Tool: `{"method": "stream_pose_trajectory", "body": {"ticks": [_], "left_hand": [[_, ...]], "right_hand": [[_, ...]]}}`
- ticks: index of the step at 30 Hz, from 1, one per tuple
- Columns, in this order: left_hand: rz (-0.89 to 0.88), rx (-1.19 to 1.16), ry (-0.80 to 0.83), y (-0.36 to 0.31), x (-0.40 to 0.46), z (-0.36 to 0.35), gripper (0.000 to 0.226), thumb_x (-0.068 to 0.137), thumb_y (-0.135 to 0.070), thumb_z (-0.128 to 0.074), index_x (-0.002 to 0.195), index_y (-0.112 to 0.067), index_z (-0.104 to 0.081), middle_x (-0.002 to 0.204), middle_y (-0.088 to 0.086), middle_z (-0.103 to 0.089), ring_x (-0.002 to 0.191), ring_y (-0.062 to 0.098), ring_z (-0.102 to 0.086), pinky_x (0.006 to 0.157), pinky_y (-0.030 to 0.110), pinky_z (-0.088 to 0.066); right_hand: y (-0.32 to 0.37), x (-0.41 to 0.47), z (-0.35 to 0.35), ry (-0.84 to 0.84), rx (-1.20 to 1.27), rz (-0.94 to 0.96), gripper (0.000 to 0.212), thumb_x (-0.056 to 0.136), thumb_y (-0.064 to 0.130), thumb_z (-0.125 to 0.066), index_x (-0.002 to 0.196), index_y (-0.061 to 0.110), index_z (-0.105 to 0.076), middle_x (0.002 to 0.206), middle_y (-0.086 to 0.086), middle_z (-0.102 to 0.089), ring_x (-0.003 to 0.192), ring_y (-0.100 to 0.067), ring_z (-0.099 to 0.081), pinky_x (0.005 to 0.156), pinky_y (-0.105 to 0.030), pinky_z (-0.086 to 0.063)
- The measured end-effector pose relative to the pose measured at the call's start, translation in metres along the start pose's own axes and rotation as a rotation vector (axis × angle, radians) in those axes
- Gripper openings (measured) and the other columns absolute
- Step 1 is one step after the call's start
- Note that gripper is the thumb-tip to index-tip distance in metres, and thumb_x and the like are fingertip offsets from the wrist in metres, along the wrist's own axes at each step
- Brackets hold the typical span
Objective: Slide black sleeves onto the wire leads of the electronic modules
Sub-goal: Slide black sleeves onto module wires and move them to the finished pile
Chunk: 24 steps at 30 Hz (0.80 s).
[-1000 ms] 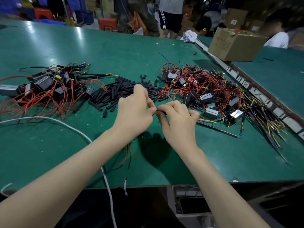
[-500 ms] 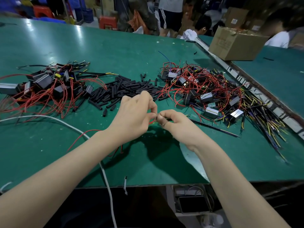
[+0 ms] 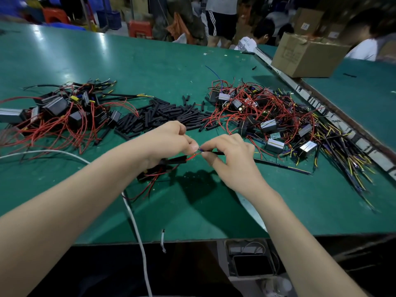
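Left hand (image 3: 171, 142) and right hand (image 3: 229, 155) meet fingertip to fingertip above the green table (image 3: 150, 61), near its front edge. Left thumb and forefinger pinch the bare ends of the wire leads (image 3: 194, 155) — red, with a bluish tip showing at the pinch. Right fingers curl around a black sleeve (image 3: 217, 153), its mouth right at the lead tips; whether the leads are inside it cannot be told. The held module (image 3: 154, 168) hangs dark below the left wrist, red wires trailing onto the table. Just beyond the hands lies a heap of loose black sleeves (image 3: 162, 116). Left of it, a pile of modules (image 3: 60, 110) in red wire; right of it, a larger tangle of modules (image 3: 274, 125) with red, yellow and black leads. A white cable (image 3: 132, 217) crosses the near edge — a cardboard box (image 3: 304, 54) sits far right.
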<state>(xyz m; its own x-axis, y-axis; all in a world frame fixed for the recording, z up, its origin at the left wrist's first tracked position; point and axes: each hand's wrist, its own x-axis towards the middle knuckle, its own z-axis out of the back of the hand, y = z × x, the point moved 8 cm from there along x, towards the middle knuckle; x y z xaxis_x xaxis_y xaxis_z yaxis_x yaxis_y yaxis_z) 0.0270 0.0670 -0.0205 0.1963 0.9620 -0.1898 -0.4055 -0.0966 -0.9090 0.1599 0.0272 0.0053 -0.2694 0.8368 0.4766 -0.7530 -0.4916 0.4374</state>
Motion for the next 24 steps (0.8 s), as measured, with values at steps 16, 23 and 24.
{"method": "stream_pose_trajectory", "body": {"ticks": [16,23,24], "left_hand": [[0.257,0.032,0.119,-0.001,0.009,0.0,0.036,0.086,-0.006,-0.064,0.067,-0.017,-0.037,0.063,-0.002,-0.031,0.058,0.012,-0.027,0.053,0.025,-0.02],[0.154,0.116,0.077,-0.004,0.009,-0.007,0.014,0.085,-0.011,-0.068,0.085,-0.009,-0.054,0.084,0.007,-0.057,0.073,0.017,-0.044,0.064,0.027,-0.033],[0.127,0.138,0.039,-0.003,0.01,-0.008,0.028,0.084,-0.014,-0.069,0.105,0.0,-0.055,0.103,0.01,-0.063,0.087,0.023,-0.052,0.076,0.031,-0.038]], "right_hand": [[0.02,-0.008,0.016,-0.303,-0.301,0.146,0.003,0.081,0.024,-0.071,0.079,0.024,-0.07,0.081,0.011,-0.065,0.086,-0.021,-0.061,0.078,-0.035,-0.022],[0.001,-0.011,0.006,-0.205,-0.138,0.098,0.003,0.087,0.028,-0.067,0.086,0.027,-0.07,0.09,0.015,-0.065,0.096,-0.013,-0.056,0.077,-0.032,-0.019],[-0.005,-0.011,0.002,-0.176,-0.111,0.061,0.002,0.087,0.027,-0.067,0.086,0.027,-0.069,0.091,0.016,-0.065,0.097,-0.013,-0.055,0.076,-0.031,-0.019]]}}
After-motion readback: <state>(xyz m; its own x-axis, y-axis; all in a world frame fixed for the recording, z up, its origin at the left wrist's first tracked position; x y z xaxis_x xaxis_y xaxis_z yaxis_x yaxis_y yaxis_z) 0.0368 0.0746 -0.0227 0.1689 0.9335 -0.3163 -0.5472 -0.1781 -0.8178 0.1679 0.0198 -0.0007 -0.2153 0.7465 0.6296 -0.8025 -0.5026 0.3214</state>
